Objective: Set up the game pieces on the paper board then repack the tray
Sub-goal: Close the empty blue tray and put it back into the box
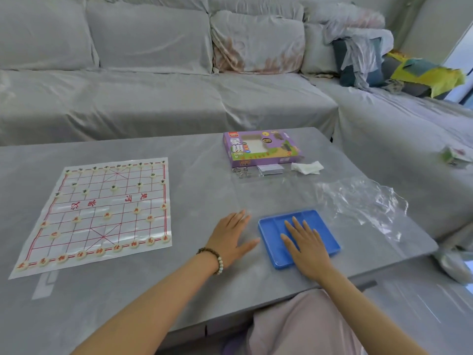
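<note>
The paper board [99, 201] lies flat on the left of the grey table, with several round cream game pieces [116, 248] standing on its grid along the near and far rows. A blue plastic tray [322, 226] sits near the table's front right and holds no pieces. My right hand [305, 248] lies flat inside the tray, fingers straight. My left hand [231, 238], with a bead bracelet at the wrist, rests flat on the table just left of the tray.
A purple game box [261, 148] lies at the table's far side, with a small wire puzzle [240, 172], a folded paper [270, 169] and a white tissue [307, 167] in front of it. Crumpled clear plastic wrap [363, 201] lies right of the tray. A covered sofa [163, 98] stands behind.
</note>
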{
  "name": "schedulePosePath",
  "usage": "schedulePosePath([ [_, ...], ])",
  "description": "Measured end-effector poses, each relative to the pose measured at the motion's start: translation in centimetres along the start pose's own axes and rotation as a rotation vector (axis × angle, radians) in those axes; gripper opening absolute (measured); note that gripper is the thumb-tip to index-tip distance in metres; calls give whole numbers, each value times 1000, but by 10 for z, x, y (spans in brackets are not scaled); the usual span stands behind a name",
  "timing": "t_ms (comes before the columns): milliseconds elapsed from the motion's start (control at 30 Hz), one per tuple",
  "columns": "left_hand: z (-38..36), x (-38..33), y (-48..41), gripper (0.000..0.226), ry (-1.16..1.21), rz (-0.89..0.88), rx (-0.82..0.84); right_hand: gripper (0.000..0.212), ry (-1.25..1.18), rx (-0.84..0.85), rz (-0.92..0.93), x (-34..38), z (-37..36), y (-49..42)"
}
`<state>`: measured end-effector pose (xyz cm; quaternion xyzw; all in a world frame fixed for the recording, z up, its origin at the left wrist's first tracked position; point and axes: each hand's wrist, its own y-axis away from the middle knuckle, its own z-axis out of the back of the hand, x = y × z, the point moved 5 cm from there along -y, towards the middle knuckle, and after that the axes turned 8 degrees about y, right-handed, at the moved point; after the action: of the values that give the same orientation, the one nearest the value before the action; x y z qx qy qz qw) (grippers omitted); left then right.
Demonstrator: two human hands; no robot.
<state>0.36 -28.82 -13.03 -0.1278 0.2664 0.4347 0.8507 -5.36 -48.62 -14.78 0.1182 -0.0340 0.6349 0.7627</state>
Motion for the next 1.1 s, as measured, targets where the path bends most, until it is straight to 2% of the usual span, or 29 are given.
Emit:
schedulePosePath([
  [100,-13,-4,5,93,-41,-38,74,56,-22,-5,31,7,-4,4],
  [200,-23,-7,7,92,-56,-30,120,55,-59,-13,58,5,-4,2],
  [267,-25,-11,5,88,-43,-6,129,55,-100,-85,-21,-11,3,-1],
  [400,-29,-24,0,88,-31,-13,140,55,-171,-261,-291,-49,14,3],
  [500,-35,-31,-3,90,-35,-22,154,57,-151,-287,-339,-47,9,10],
  [567,-37,-35,-2,94,-44,-29,157,56,-169,-309,-306,-36,6,13],
  [700,-28,-23,7,110,-91,27,174,47,-222,-333,-114,5,-8,19],
  [833,-14,7,31,124,-171,181,270,40,-326,-262,39,47,-21,13],
  [933,-2,18,49,126,-222,227,278,37,-434,-189,140,67,-20,3],
  [1000,5,21,53,122,-204,234,250,38,-605,-204,111,71,-15,1],
  [1100,14,27,53,124,-64,250,243,34,-847,-378,-46,59,-6,9],
])
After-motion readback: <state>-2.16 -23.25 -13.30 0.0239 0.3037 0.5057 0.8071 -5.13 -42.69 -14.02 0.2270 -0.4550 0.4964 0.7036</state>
